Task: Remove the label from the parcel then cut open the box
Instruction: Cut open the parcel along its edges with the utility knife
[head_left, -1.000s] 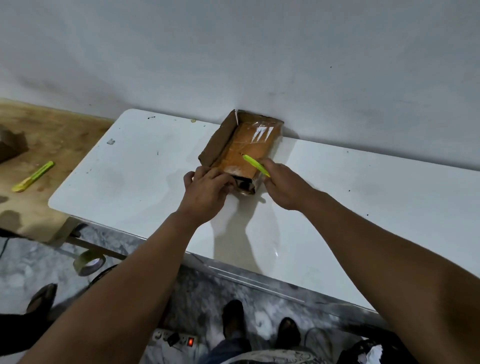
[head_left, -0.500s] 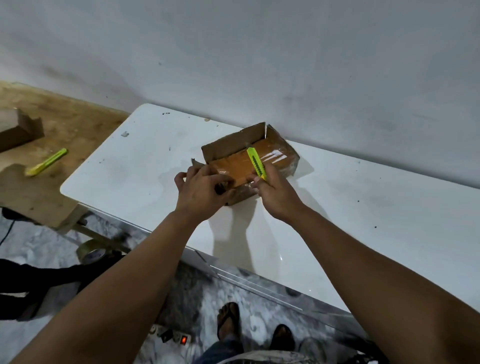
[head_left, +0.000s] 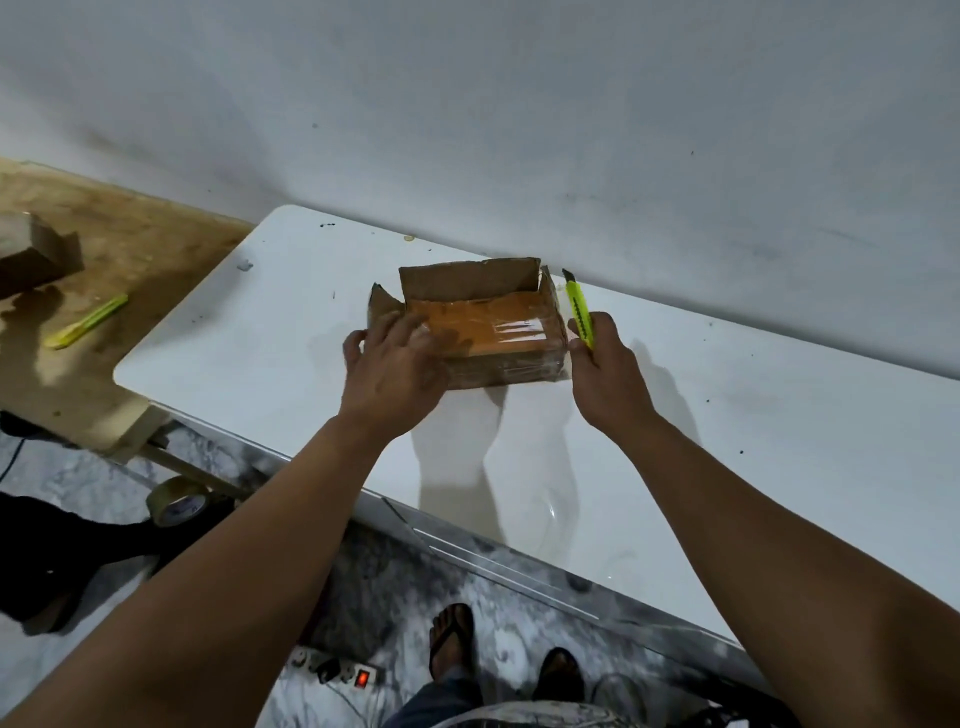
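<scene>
Nearest, at the bottom edge, two sandalled feet (head_left: 452, 644) stand on a mottled grey floor (head_left: 374, 587), with a power strip (head_left: 332, 673) and its lit red switch just to their left. Further left on the floor lies a roll of brown tape (head_left: 175, 502).

Both bare forearms reach up and away over the near edge of the white counter (head_left: 753, 441). The left hand (head_left: 395, 364) lies flat with fingers spread, pressing on the near left corner of the cardboard box (head_left: 483, 332). The right hand (head_left: 605, 371) is closed around a yellow-green utility knife (head_left: 579, 309), pinched between thumb and fingers, just beside the box's right side; the blade tip points up and away, clear of the cardboard.

The box sits at the middle of the counter, near the far wall. Its far flap stands upright and short flaps rise at the left and right ends; the orange-brown top is shiny with clear tape.

To the far left, on a lower wooden surface (head_left: 130, 244), lie a second yellow-green knife (head_left: 85, 328) and another brown box (head_left: 36, 257). The grey wall (head_left: 519, 130) closes the scene.
</scene>
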